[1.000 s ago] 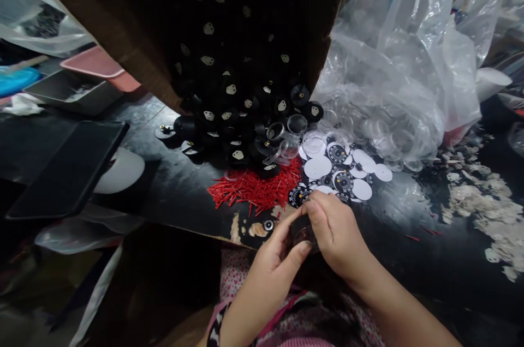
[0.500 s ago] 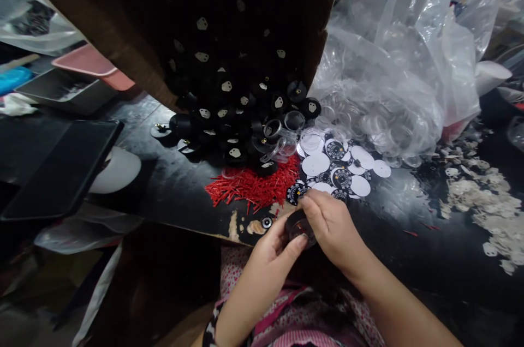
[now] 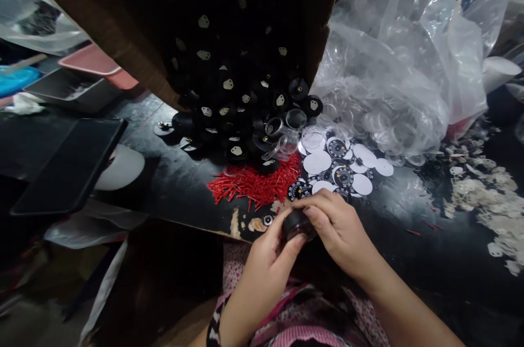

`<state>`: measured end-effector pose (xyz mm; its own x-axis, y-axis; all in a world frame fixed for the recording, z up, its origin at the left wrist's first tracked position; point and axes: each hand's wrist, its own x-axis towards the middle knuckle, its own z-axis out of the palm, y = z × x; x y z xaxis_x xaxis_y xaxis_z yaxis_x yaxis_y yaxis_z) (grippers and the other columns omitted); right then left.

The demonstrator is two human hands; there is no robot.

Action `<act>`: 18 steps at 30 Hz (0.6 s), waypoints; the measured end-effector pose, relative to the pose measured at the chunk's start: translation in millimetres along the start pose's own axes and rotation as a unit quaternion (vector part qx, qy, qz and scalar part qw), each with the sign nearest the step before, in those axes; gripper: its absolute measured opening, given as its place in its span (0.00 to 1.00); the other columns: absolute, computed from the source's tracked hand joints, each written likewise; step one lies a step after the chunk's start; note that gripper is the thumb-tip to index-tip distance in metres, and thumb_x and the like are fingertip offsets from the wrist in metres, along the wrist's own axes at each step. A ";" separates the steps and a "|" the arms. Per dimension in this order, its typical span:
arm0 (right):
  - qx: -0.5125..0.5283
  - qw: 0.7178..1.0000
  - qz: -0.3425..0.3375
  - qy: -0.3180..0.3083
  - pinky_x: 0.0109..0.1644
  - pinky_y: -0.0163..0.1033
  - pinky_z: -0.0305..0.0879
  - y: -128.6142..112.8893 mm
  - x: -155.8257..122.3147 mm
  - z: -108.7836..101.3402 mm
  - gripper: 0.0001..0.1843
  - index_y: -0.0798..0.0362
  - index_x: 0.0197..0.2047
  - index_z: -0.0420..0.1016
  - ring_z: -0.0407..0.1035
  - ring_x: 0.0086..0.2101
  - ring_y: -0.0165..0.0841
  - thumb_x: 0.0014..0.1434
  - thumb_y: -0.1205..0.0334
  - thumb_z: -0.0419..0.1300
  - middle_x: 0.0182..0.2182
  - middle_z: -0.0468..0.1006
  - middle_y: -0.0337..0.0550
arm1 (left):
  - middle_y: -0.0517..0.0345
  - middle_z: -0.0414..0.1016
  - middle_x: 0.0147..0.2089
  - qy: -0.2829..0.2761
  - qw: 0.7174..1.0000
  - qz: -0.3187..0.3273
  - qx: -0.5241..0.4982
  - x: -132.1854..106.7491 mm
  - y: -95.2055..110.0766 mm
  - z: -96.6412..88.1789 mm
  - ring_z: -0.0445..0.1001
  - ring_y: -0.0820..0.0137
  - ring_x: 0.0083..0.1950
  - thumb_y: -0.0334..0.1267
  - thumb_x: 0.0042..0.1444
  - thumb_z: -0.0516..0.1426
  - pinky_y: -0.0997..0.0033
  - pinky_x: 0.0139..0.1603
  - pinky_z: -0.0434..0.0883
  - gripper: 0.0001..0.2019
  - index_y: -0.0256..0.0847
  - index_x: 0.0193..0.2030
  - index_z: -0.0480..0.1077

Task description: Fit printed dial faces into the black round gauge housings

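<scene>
Low in front of my body, at the table's near edge, a black round gauge case (image 3: pixel 296 223) sits between my hands. My left hand (image 3: pixel 264 262) wraps its left side, thumb at the bottom. Around its right and upper side are the fingers of my right hand (image 3: pixel 341 232), closed against it. The inside of the case is hidden. Just beyond my fingers lie printed black dials (image 3: pixel 343 176), some turned white side up (image 3: pixel 317 162). Left of them is a heap of thin red pointers (image 3: pixel 254 183). A small ring-shaped part (image 3: pixel 267 220) rests near my left fingertips.
A large cardboard box (image 3: pixel 135 47) lies tipped, with black round cases (image 3: pixel 236 151) spilling out. Clear round covers (image 3: pixel 295 119) lie before a plastic bag (image 3: pixel 385 69). Flat pale plates (image 3: pixel 478 194) are heaped at right. A phone-like dark slab (image 3: pixel 69 167) stands left, near bins (image 3: pixel 77 90).
The case has tilted, so its dark side shows rather than its open face. My right fingers have shifted from its far edge to close over it.
</scene>
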<state>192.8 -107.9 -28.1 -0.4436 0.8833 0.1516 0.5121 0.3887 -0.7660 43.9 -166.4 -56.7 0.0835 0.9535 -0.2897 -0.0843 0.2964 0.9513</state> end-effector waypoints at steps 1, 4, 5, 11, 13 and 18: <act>-0.015 1.000 0.009 0.021 0.40 0.40 0.55 -2.4 0.6 1.6 0.20 0.52 0.37 0.73 0.66 0.33 0.33 0.71 0.53 0.45 0.30 0.73 0.39 | 0.60 0.70 0.63 -0.014 0.999 0.015 0.029 -1.5 0.4 0.5 0.67 0.66 0.64 0.43 0.62 0.55 0.69 0.64 0.64 0.19 0.51 0.60 0.65; -0.067 0.994 -0.009 0.086 0.35 0.40 0.50 -6.7 2.6 7.7 0.22 0.51 0.24 0.59 0.57 0.25 0.31 0.70 0.57 0.42 0.21 0.63 0.36 | 0.60 0.69 0.64 -0.049 0.993 0.053 0.089 -4.9 2.5 2.6 0.66 0.67 0.65 0.42 0.64 0.53 0.69 0.64 0.64 0.19 0.53 0.62 0.62; -0.070 0.992 -0.020 0.099 0.34 0.39 0.49 -7.2 3.5 9.8 0.21 0.50 0.24 0.56 0.55 0.24 0.31 0.70 0.60 0.42 0.20 0.60 0.35 | 0.59 0.69 0.64 -0.049 0.991 0.063 0.108 -5.4 3.5 2.9 0.67 0.67 0.64 0.42 0.65 0.52 0.68 0.63 0.64 0.19 0.52 0.62 0.62; -0.031 0.994 -0.036 0.095 0.36 0.39 0.49 -8.1 10.5 17.6 0.21 0.51 0.24 0.55 0.55 0.23 0.29 0.70 0.62 0.42 0.21 0.62 0.34 | 0.53 0.72 0.61 -0.028 0.977 0.084 0.194 -5.7 9.8 -8.1 0.72 0.64 0.58 0.42 0.65 0.51 0.64 0.58 0.68 0.17 0.47 0.59 0.64; -0.019 0.999 -0.024 0.032 0.38 0.39 0.50 -10.1 11.7 18.5 0.22 0.52 0.26 0.61 0.60 0.25 0.29 0.71 0.55 0.43 0.23 0.68 0.35 | 0.52 0.73 0.60 -0.022 0.976 0.064 0.208 -8.9 11.1 -15.4 0.73 0.63 0.58 0.43 0.64 0.52 0.63 0.58 0.68 0.18 0.46 0.60 0.64; 0.009 0.996 -0.011 -0.086 0.43 0.41 0.54 -11.8 7.8 12.1 0.21 0.51 0.37 0.70 0.68 0.35 0.35 0.62 0.40 0.56 0.33 0.76 0.39 | 0.53 0.73 0.60 -0.009 0.984 0.019 0.178 -18.9 15.2 -29.1 0.71 0.60 0.60 0.44 0.64 0.53 0.61 0.60 0.67 0.22 0.47 0.63 0.64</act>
<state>174.3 -108.8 -25.5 -0.5740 0.8166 0.0603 0.4884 0.4005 -0.7753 12.1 -178.3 -39.8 0.1054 0.9613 -0.2544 0.2646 0.2195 0.9390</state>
